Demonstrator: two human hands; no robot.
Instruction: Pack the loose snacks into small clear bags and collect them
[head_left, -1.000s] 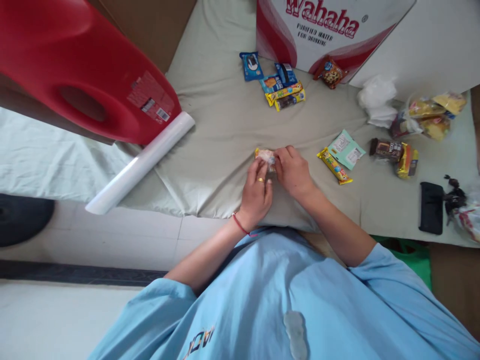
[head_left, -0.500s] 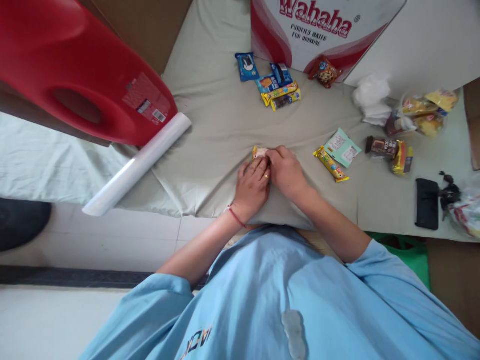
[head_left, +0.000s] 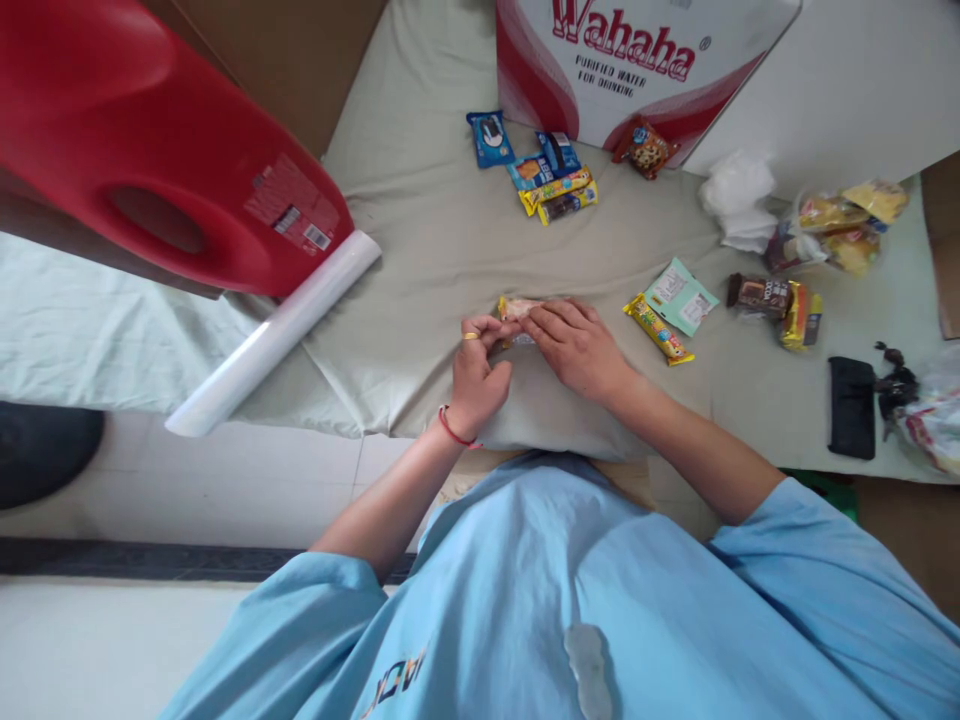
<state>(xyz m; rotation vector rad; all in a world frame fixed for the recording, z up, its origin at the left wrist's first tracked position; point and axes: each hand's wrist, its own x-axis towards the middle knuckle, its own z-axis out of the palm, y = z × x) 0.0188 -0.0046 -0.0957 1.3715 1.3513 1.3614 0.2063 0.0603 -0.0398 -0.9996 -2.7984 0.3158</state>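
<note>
A small snack packet (head_left: 514, 308) with an orange-and-clear wrapper lies on the beige cloth (head_left: 420, 250) in front of me. My left hand (head_left: 478, 370) is curled, its thumb and fingers pinching the packet's near left edge. My right hand (head_left: 574, 343) lies over the packet's right end, fingers pressed down on it. Most of the packet is hidden under my fingers.
Several snack packets (head_left: 551, 180) lie by the Wahaha box (head_left: 637, 60). A yellow bar (head_left: 658, 328), green sachet (head_left: 679, 296), chocolate packets (head_left: 776, 300), a bag of snacks (head_left: 840, 225), tissue (head_left: 739, 195) and a black pouch (head_left: 850, 407) lie right. A white roll (head_left: 274, 335) and red container (head_left: 150, 150) lie left.
My left hand has slid left and curled into a pinch at the packet's edge. My right hand's fingers have stretched out flatter over the packet. The view shifted slightly.
</note>
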